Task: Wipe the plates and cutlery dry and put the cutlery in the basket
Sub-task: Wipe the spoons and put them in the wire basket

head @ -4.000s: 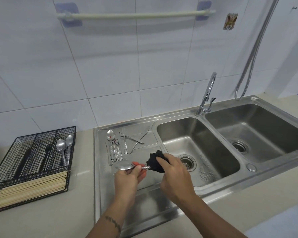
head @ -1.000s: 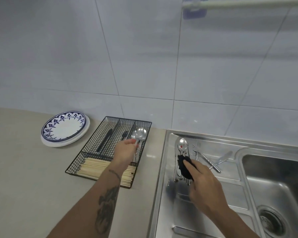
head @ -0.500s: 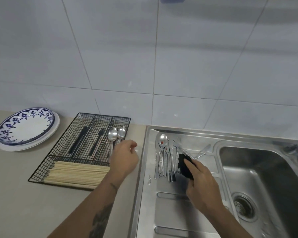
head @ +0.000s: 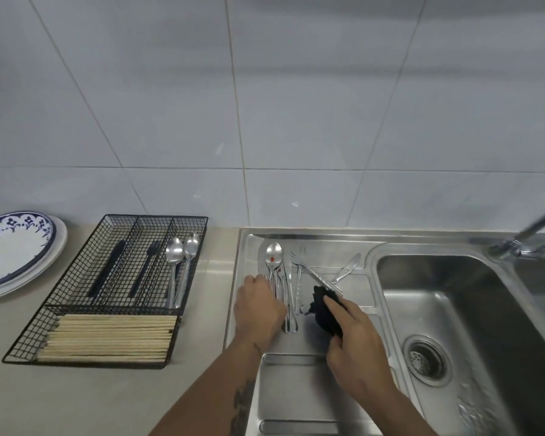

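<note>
Left hand [head: 258, 306] is down on the pile of cutlery [head: 283, 278] on the drainboard, fingers curled over the handles; can't tell if it's actually gripping one. Right hand [head: 356, 344] just beside it clutches a black cloth [head: 323, 309]. Basket [head: 76, 313] sits left of both hands, two spoons [head: 178, 265] inside, plates [head: 10, 253] beyond.

Both forearms come in from about 6 o'clock, angling up toward 12. Left hand [head: 258, 306] is knuckles-up with the fingers curled down at its 1 o'clock side; can't tell if it's actually got hold of anything. Right hand [head: 356, 344] sits at its 3 o'clock, fingers bunched round a black cloth [head: 324, 313], index finger lying over the top.
</note>
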{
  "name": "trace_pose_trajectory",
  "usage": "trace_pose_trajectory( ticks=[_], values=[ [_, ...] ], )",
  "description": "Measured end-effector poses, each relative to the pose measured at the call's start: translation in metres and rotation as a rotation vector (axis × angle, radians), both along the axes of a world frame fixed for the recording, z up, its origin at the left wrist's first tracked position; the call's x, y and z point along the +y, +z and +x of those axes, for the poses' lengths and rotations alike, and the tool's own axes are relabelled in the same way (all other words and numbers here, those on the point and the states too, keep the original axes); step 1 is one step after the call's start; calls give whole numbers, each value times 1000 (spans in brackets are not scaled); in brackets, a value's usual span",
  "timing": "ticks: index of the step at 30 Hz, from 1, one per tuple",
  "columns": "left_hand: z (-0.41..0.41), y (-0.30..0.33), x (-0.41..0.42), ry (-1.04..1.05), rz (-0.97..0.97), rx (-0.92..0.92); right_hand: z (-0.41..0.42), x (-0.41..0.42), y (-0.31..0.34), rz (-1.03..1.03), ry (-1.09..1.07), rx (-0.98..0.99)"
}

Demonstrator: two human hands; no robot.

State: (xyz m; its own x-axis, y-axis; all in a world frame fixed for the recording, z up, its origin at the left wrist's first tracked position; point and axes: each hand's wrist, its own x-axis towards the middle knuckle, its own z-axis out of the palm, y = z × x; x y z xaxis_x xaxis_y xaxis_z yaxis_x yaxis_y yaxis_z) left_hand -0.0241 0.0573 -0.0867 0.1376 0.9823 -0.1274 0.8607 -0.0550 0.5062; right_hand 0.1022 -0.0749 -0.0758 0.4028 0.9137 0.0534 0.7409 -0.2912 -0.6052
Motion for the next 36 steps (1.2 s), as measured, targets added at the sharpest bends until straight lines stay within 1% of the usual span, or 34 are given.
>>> trace_pose_trajectory(
  ticks=[9,14,20,23,32,36],
  values=[
    [4,3,3,14,-42,84,-1,-1,-10,-32,19,78],
    [5,7,3,28,-70,68,1,-2,-11,-39,10,102],
    [4,5,-2,-11,-15,96,-1,0,-4,-37,45,30],
    [3,7,-2,2,-45,103,0,4,1,-53,59,-8],
    [4,15,7,-2,-138,204,0,4,-5,-60,54,-4],
    [1,23,15,55,-208,119,1,3,-6,-43,49,17]
  ],
)
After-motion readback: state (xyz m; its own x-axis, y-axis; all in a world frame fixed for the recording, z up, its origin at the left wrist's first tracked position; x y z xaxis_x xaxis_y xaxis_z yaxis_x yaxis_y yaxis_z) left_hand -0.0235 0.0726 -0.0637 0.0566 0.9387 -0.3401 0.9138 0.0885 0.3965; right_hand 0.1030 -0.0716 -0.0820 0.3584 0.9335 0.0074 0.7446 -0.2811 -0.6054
